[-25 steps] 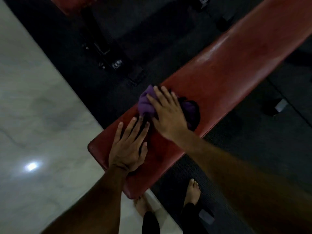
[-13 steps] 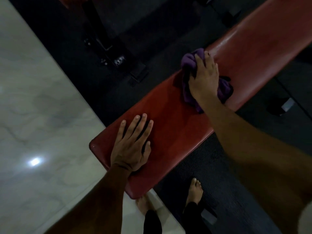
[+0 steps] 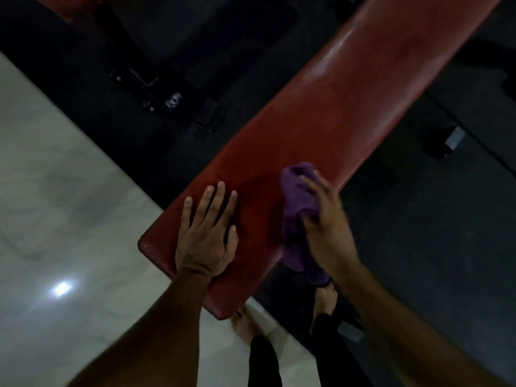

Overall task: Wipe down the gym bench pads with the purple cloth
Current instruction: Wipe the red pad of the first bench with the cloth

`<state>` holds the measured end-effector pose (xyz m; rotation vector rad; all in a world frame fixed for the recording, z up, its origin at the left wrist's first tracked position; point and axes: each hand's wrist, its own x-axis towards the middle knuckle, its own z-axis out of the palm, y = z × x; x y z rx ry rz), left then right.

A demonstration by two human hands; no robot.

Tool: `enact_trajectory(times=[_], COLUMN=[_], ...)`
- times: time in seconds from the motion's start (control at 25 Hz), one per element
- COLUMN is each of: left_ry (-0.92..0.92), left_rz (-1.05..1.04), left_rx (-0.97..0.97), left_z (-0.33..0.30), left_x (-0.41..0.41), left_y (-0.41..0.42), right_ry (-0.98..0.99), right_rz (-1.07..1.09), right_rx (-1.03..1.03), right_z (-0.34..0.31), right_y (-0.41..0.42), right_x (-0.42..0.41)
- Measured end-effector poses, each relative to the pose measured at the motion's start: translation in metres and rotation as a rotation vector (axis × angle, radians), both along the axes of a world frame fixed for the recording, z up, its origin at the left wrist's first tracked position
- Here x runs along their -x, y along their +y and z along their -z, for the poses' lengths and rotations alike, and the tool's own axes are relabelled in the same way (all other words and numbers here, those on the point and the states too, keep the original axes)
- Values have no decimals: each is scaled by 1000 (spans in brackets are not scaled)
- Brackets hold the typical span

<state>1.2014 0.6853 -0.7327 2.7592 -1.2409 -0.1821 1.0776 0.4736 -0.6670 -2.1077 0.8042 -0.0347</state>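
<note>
The person is leaning over a long red bench pad (image 3: 329, 113) that is running diagonally from its near rounded end at the lower middle up toward the top right corner of the view. The left hand (image 3: 208, 236) is lying flat on the pad close to the near end, its fingers (image 3: 213, 199) straight and slightly spread, pointing up the length of the pad; the heel of the hand is sitting near the pad's left near corner. The right hand (image 3: 325, 224) is holding the purple cloth (image 3: 297, 216) against the pad's right long edge, fingers curled over the bunched fabric; motion blur is softening the hand, so the exact grip is probably a loose clasp. Part of the cloth is hanging off the right edge, below the hand. Between the two hands a strip of bare red pad is showing. Beyond the cloth the pad is stretching away uncovered, with a pale sheen near its far part. To the left a light marble floor (image 3: 55, 191) is meeting a dark rubber mat (image 3: 418, 233) under the bench. Bare feet (image 3: 245, 325) are standing just past the near end.
</note>
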Motion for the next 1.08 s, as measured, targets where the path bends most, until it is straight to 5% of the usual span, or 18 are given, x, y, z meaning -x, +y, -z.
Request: enact_trajectory(times=[0.12,0.2,0.48,0.64,0.92,1.08], left_ry=[-7,-11,5,13,6,18], left_rz=[2,6,-1,-4,1,-1], left_rx=[-7,-1,54,49,36,43], left_z=[0,1,4,1,1,2], left_x=[2,1,2,3,3,2], left_y=[-1,-1,1,0,0,1], right_ry=[-77,-91,-64,-4,-10,-91], right_rz=[698,885,1045,938,857,1011], right_rx=[-56,-80,-231,-150,-350,-273], right_z=[-6,4,53,65,69,75], right_y=[-43,-85,-135,-63,96,21], right_x=[26,17,-57,-33,12,-16])
